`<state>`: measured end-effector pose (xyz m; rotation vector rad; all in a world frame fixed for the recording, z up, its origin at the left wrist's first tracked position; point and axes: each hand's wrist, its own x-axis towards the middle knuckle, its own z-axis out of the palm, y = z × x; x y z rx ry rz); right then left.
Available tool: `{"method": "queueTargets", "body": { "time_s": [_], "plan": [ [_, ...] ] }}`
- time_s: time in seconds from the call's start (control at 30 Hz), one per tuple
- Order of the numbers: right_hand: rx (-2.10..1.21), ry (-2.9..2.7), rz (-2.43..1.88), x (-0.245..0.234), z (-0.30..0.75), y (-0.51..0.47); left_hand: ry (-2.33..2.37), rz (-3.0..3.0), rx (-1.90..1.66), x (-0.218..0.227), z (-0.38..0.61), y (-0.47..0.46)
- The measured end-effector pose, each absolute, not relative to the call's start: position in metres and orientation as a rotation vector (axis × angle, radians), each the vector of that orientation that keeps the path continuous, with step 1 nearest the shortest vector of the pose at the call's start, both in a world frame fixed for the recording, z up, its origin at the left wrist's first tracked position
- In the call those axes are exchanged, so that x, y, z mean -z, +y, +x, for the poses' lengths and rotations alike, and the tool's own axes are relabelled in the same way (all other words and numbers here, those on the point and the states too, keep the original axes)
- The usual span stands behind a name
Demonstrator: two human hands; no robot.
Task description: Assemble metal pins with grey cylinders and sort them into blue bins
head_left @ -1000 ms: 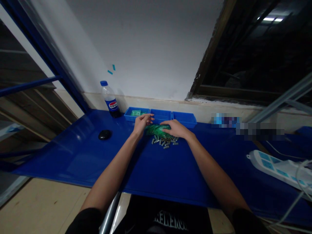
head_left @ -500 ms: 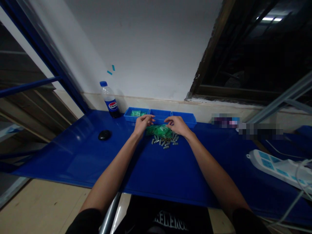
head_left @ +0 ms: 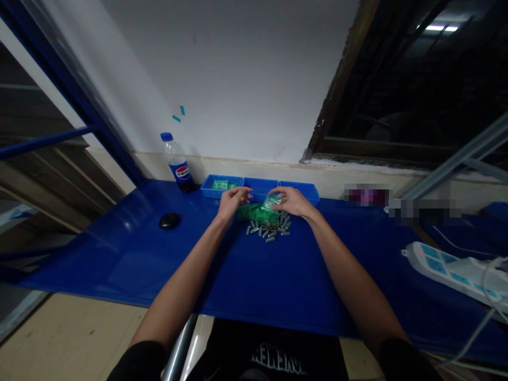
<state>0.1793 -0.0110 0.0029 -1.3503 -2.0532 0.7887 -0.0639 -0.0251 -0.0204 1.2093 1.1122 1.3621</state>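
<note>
My right hand (head_left: 292, 201) pinches a small clear green plastic bag (head_left: 271, 202), raised at one end above a heap of similar green bags (head_left: 252, 213). To the left of it, my left hand (head_left: 232, 203) hovers at the heap's edge, fingers apart, with nothing visible in it. In front of the bags lie several short grey metal cylinders (head_left: 270, 239) and small brass-coloured pieces (head_left: 270, 227), too small to name surely. Behind my hands stand a left blue bin (head_left: 207, 191) with green bags inside, a middle blue bin (head_left: 260, 183) and a right blue bin (head_left: 311, 193).
A cola bottle (head_left: 180, 169) stands at the back left, with a black computer mouse (head_left: 169, 220) in front of it. On the right lies a white power strip (head_left: 440, 264) with cables. The wall (head_left: 246, 106) rises behind the blue table (head_left: 254, 286).
My right hand has taken hold of a green bag and lifted its end from the heap. My left hand has hardly moved.
</note>
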Motion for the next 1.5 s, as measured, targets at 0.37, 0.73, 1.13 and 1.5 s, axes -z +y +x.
{"method": "queueTargets", "body": {
  "time_s": [0.37,0.73,1.13,1.5],
  "plan": [
    [-1.228,-1.707,-1.004,-0.031,0.177,-0.027,0.957,1.718,-1.082,0.005,-0.054,-0.046],
    [-0.829,-1.977,-1.313,-0.015,0.183,-0.017,1.08,1.418,-1.299,0.017,-0.063,-0.029],
    [-0.631,-2.468,-1.373,0.001,0.186,-0.013,1.222,0.94,-1.525,0.025,-0.076,-0.019],
    [-0.733,-2.307,-1.33,0.006,0.181,-0.01,1.156,1.2,-1.426,0.022,-0.065,-0.023]
  ]
}}
